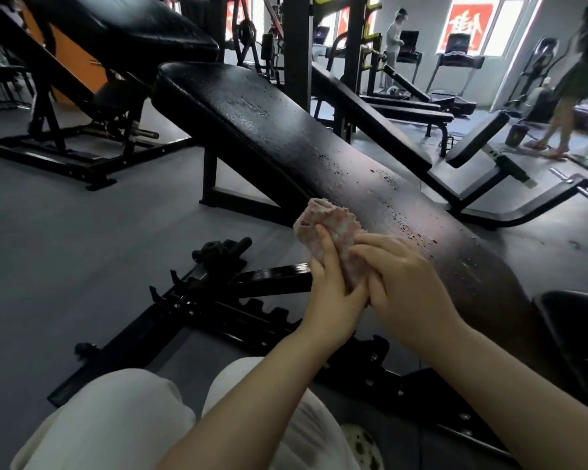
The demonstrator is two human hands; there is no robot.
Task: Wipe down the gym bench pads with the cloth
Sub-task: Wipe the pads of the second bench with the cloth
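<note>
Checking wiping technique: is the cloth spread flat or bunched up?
Bunched up. The pink cloth is wadded between the left hand and right hand, beside the bench pad, not laid flat on it.

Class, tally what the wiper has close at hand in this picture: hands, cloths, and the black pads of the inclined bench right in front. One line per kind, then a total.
Hands: 2, left hand and right hand, both gripping the cloth
Cloths: 1, pink cloth
Bench pads: 2, long back pad and seat pad
Total: 5
</note>
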